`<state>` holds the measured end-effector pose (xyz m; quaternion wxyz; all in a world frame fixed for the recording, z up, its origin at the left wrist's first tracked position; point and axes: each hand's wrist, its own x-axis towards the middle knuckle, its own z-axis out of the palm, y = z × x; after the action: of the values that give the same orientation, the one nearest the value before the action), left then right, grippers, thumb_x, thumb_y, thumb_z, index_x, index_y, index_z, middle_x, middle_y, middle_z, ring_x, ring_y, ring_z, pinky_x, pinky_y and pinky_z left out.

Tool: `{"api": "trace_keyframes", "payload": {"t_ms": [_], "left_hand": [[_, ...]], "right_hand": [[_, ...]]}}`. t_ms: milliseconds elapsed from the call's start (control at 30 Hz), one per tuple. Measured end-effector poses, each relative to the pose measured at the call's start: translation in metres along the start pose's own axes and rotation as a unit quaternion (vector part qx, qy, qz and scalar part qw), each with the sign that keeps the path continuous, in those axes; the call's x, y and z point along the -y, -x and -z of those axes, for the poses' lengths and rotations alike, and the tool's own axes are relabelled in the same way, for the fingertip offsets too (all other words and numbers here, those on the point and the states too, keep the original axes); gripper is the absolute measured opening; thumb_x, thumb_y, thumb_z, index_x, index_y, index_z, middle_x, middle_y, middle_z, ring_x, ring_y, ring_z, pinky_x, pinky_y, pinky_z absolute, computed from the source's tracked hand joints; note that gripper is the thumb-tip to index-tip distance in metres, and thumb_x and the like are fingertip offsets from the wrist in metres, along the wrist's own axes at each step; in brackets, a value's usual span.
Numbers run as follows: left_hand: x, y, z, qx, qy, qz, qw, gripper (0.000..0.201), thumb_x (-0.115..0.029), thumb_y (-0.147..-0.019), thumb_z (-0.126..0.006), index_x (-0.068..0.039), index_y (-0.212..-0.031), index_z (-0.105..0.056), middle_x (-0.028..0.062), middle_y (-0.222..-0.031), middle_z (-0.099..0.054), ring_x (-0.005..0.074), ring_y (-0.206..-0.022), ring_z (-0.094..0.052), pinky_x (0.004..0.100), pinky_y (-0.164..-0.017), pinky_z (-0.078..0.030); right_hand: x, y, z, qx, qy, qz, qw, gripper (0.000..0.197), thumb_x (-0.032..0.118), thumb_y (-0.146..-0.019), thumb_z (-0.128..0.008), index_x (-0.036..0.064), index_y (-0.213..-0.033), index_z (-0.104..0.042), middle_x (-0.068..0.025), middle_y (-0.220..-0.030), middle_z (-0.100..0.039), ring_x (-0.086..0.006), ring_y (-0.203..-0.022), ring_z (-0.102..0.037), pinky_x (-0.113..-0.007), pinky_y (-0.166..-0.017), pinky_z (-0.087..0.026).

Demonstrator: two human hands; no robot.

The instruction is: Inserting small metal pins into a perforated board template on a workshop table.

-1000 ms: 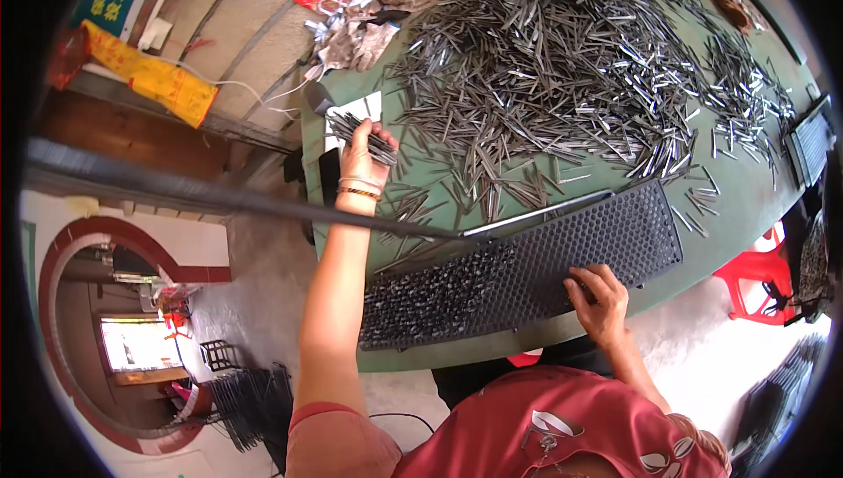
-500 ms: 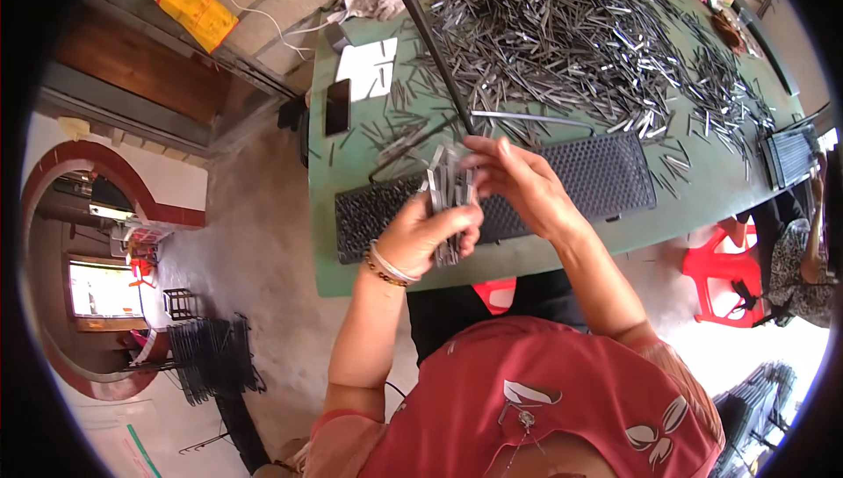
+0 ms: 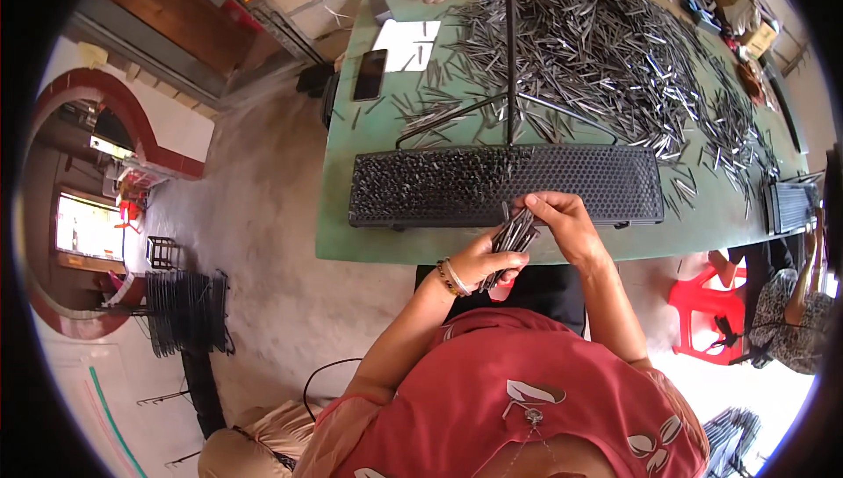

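Observation:
My left hand point(image 3: 481, 265) is closed round a bundle of thin dark metal strips point(image 3: 515, 237), held slanting just in front of the table edge. At the bundle's upper ends, the thumb and fingers of my right hand point(image 3: 569, 228) pinch together on the strips; how many they grip is hidden. Just beyond both hands lies a long black tray point(image 3: 606, 181) with a honeycomb of small holes. Its left part is densely filled with strips standing in the holes, while the holes on the right look unfilled.
A large heap of loose strips point(image 3: 580, 52) covers the green table point(image 3: 347, 175). An upright black rod point(image 3: 510, 57) rises behind the tray. At left lie a phone point(image 3: 371, 74) and white paper point(image 3: 397, 37). Another person point(image 3: 790, 302) sits at far right near a red stool point(image 3: 709, 307).
The view has shifted. Both hands have come down from over the tray to its near side, with the left still holding the bundle. The right fingers have closed at its upper ends.

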<state>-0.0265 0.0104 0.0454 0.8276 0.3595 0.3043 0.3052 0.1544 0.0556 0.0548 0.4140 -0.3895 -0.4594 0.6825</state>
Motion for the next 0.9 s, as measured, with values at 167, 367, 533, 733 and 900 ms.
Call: {"api": "trace_keyframes", "payload": {"t_ms": [167,367,533,733,900], "left_hand": [[-0.002,-0.003,0.001,0.008,0.011,0.031,0.999,0.045,-0.012,-0.086,-0.060,-0.006,-0.126,-0.043,-0.0009,-0.077,-0.050,0.0059,-0.059,-0.046,0.0207,-0.050,-0.038],[0.005,-0.018,0.010,0.012,0.024,0.020,0.999,0.038,-0.013,-0.085,-0.063,-0.008,-0.119,-0.046,0.0004,-0.079,-0.053,0.0071,-0.061,-0.050,0.0204,-0.047,-0.039],[0.016,-0.029,0.016,0.009,0.021,0.032,0.999,0.032,-0.013,-0.085,-0.063,-0.009,-0.113,-0.048,0.0009,-0.080,-0.054,0.0085,-0.068,-0.053,0.0199,-0.047,-0.039],[0.022,-0.028,0.012,-0.045,0.068,0.036,0.996,0.034,-0.008,-0.085,-0.061,-0.007,-0.116,-0.048,0.0021,-0.084,-0.054,0.0087,-0.069,-0.052,0.0208,-0.048,-0.039],[0.031,-0.026,0.020,-0.085,0.122,-0.006,0.989,0.038,-0.011,-0.088,-0.058,-0.007,-0.124,-0.047,0.0040,-0.091,-0.057,0.0112,-0.076,-0.054,0.0216,-0.051,-0.041]], "right_hand": [[-0.001,-0.001,0.002,-0.051,-0.029,0.005,0.998,0.022,0.018,-0.088,-0.063,-0.0026,-0.095,-0.067,-0.0062,-0.085,-0.067,-0.0115,-0.077,-0.059,-0.026,-0.074,-0.047],[-0.003,-0.014,0.007,-0.101,0.052,0.069,0.991,0.022,0.019,-0.089,-0.063,-0.0026,-0.091,-0.067,-0.0011,-0.078,-0.064,-0.0060,-0.071,-0.054,-0.021,-0.064,-0.044],[-0.008,-0.022,0.018,-0.194,0.042,0.114,0.973,0.024,0.021,-0.088,-0.064,-0.0028,-0.092,-0.067,-0.0012,-0.078,-0.065,-0.0053,-0.068,-0.052,-0.021,-0.062,-0.042],[-0.001,-0.032,0.041,-0.268,0.044,0.127,0.954,0.024,0.021,-0.088,-0.063,-0.0024,-0.093,-0.067,-0.0011,-0.076,-0.065,-0.0057,-0.064,-0.052,-0.020,-0.061,-0.041],[0.019,-0.014,0.042,-0.113,0.103,0.024,0.988,0.025,0.023,-0.086,-0.066,-0.0021,-0.087,-0.069,-0.0013,-0.072,-0.064,-0.0063,-0.061,-0.053,-0.021,-0.056,-0.043]]}}
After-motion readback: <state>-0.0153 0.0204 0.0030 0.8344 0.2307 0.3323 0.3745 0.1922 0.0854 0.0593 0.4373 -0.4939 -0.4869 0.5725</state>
